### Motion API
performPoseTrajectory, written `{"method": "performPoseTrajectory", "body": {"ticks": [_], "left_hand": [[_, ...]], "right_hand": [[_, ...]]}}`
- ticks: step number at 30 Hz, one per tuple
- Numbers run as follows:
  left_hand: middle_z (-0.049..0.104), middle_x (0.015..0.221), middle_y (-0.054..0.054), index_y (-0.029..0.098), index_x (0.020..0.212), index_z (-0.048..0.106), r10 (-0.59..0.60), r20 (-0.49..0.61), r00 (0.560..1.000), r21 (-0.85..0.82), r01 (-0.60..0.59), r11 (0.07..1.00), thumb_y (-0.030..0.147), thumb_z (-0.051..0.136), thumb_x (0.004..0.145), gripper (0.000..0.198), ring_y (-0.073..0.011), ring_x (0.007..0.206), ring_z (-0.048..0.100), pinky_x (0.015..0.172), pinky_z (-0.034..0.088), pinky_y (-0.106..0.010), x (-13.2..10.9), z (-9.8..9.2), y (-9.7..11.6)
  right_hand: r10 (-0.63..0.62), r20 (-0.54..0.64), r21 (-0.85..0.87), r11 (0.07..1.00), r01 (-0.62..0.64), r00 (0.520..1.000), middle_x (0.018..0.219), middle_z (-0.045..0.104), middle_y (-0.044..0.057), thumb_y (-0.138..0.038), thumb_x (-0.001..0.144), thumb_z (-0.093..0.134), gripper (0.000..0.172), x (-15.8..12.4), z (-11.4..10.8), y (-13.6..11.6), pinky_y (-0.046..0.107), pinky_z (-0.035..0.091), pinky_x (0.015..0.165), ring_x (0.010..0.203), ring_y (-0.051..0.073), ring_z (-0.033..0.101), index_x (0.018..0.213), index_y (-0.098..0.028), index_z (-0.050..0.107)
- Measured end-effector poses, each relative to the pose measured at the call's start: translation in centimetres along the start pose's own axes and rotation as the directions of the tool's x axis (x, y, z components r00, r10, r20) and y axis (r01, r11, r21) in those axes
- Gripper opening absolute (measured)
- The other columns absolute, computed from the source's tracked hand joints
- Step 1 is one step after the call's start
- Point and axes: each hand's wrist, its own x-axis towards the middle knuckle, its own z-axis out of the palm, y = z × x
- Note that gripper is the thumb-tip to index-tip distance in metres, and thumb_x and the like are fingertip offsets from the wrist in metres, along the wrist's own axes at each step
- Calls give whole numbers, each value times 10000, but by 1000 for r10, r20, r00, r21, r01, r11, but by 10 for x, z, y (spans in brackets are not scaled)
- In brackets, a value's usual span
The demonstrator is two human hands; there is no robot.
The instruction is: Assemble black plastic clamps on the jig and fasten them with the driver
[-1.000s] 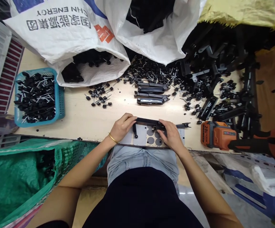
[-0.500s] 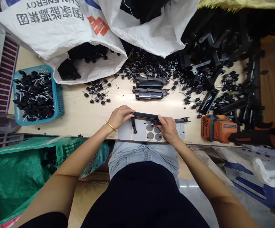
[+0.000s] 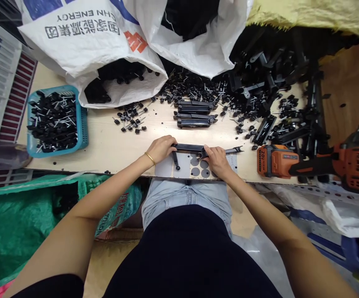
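A long black plastic bar [image 3: 189, 147] lies across a white plate with round holes [image 3: 182, 167] at the near edge of the wooden table [image 3: 111, 142]. My left hand [image 3: 161, 149] is closed over the bar's left end, with a gold bangle on the wrist. Around the bar's middle my right hand [image 3: 216, 160] is wrapped, its fingers curled on it. A black knob screw [image 3: 176, 161] hangs down from the bar beside my left hand. The bar's forked right tip [image 3: 237, 149] sticks out past my right hand.
A blue basket [image 3: 82, 124] of black knob screws stands at the left. More screws [image 3: 131, 119] and stacked black bars [image 3: 194, 114] lie behind my hands. White sacks [image 3: 104, 41] fill the back. An orange cordless drill [image 3: 306, 163] lies right. A green sack [image 3: 18, 223] sits below left.
My hands and the bar have stayed together on the plate with only small finger shifts. The view has swung slightly, bringing more of the drill into sight.
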Motion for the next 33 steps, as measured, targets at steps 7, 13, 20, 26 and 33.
{"method": "performPoseTrajectory", "body": {"ticks": [7,13,20,26,33], "left_hand": [[480,1387,-175,129,1321,467,187,125,974,186,-208,960,128,651,740,609,-341,1355,369,1115,265,-553,-15,-9,11],[527,1282,-213,63,1452,247,225,158,962,274,-261,926,254,653,810,783,-322,1214,499,1031,370,-455,-19,-8,66],[656,949,-88,219,1377,393,194,312,930,153,-251,956,428,611,843,613,-233,792,659,642,479,-288,-29,-17,78],[672,844,-19,212,1125,527,272,221,937,-526,-121,842,457,675,759,465,-147,629,618,574,482,-247,-85,-16,82],[635,1197,-115,249,1212,477,-197,-62,979,-953,0,302,557,622,807,529,-246,1032,649,894,541,-391,-109,-35,133]], "right_hand": [[48,-31,49,998,-46,998,979,610,142,-300,941,429,460,1,-1,-3,457,407,848,920,275,517,1360,-111,425],[64,-143,175,984,-38,988,1057,621,142,-352,952,429,503,-1,-19,-56,440,436,871,954,261,571,1403,-143,351],[-27,188,94,996,9,982,773,653,104,-431,915,478,313,-24,-70,-59,331,439,628,691,225,596,973,-155,615],[-76,451,537,819,-202,889,484,445,-36,-518,829,579,430,-46,-97,-80,220,224,442,430,73,380,585,-180,471],[-54,489,848,265,-459,871,494,276,-71,-525,782,637,496,-25,-112,-126,206,180,418,452,44,237,546,-185,363]]}}
